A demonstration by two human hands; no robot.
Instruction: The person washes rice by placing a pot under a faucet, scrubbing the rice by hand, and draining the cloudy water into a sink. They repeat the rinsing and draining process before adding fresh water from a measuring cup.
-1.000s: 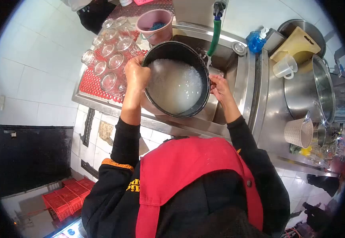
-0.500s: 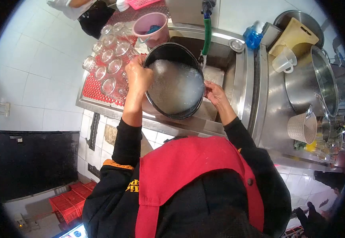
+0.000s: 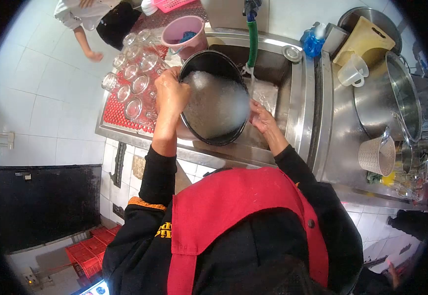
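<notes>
A dark round pot (image 3: 226, 63) is held over the left side of the metal sink (image 3: 279, 73). It tilts to the right, with cloudy white water (image 3: 219, 105) and pale grains pooled inside. My left hand (image 3: 172, 94) is closed on the pot's left rim, thumb towards the inside. On the opposite side, my right hand (image 3: 262, 118) grips the lower right edge, some fingers hidden behind the pot. Water runs from a green hose (image 3: 252, 45) into the sink, just beyond the pot's right rim.
Several glass jars (image 3: 134, 108) stand on a red mat at left, beside a pink bucket (image 3: 187, 37). On the right counter are a cutting board (image 3: 366, 42), a plastic jug (image 3: 353, 71), a large metal pot (image 3: 386, 103) and a blue bottle (image 3: 314, 42). Another person's hand (image 3: 94, 55) shows upper left.
The pot has shifted slightly left and tilted further, its liquid gathering towards the right rim. My right hand has moved slightly left and down with it. Another person's forearm has appeared at upper left.
</notes>
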